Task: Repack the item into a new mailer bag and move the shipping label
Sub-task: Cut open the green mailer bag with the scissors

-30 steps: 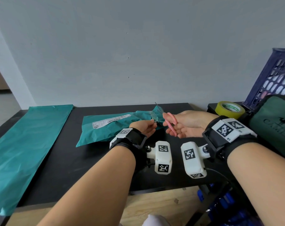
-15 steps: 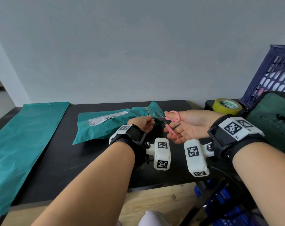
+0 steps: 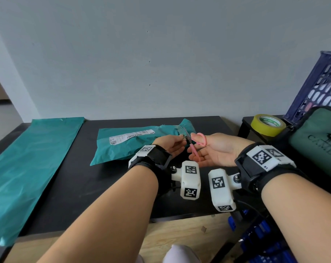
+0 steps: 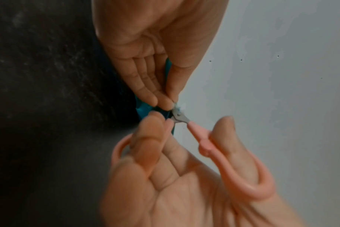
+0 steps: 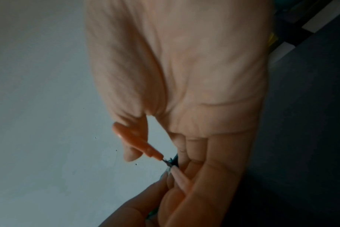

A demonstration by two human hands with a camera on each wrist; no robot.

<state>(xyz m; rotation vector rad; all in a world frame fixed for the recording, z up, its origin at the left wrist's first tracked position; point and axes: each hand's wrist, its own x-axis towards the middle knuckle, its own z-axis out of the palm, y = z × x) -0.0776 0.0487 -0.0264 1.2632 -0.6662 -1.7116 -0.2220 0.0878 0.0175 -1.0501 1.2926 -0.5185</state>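
A filled teal mailer bag (image 3: pixel 126 149) with a white shipping label (image 3: pixel 131 137) lies on the black table (image 3: pixel 88 186). My left hand (image 3: pixel 173 146) pinches the bag's right end (image 4: pixel 144 109) between thumb and fingers. My right hand (image 3: pixel 214 149) holds pink-handled scissors (image 3: pixel 196 147), thumb through one loop (image 4: pixel 248 173). The blades (image 4: pixel 180 117) meet the bag's edge right beside the left fingertips (image 4: pixel 165 104). A flat empty teal mailer (image 3: pixel 28 164) lies at the left of the table.
A yellow tape roll (image 3: pixel 268 124) sits on a side stand at the right, beside a blue crate (image 3: pixel 320 88) and a dark green pouch (image 3: pixel 318 143). A grey wall stands close behind the table. Blue items (image 3: pixel 259 236) lie below the table's front right.
The scissors have turned from closed to opened handles, and the blades have come down onto the bag's end held by the left hand. Both hands stay close together.
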